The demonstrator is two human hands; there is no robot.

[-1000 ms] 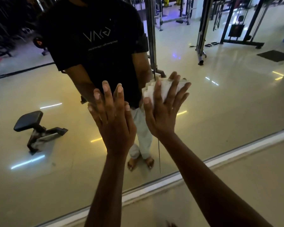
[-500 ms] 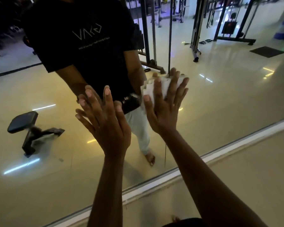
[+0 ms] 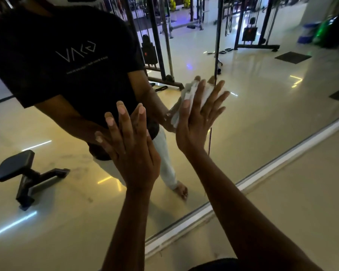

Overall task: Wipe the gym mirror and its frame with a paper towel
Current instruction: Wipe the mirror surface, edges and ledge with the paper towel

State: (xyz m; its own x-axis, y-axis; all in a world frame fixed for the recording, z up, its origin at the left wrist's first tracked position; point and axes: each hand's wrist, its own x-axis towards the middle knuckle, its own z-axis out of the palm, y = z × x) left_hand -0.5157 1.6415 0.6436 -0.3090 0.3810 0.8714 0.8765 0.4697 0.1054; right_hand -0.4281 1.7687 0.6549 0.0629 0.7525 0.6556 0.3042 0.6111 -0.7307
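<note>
At the centre of the frame we have both hands up against the mirror, a broad pane of smooth, glossy glass that throws back a dim gym floor and dark steel machines. Our right hand lies flat with its fingers spread and straight, pressing a folded white paper towel onto the glass; the towel looks soft and layered, its stepped edges showing past the thumb and above the fingertips. Our left hand is bare, fingers straight and close together, laid against the glass just left of the right hand and holding nothing. The frame runs as a pale, narrow strip along the mirror's lower edge, slanting from lower centre up to the right, well below both hands and, we judge, not yet reached. To wipe well here we would keep the palm flat so the whole pad bears evenly, work in overlapping passes, and turn the towel to a fresh face when it soils. A bare palm on glass is likely to leave prints, so that patch would want wiping too.
</note>
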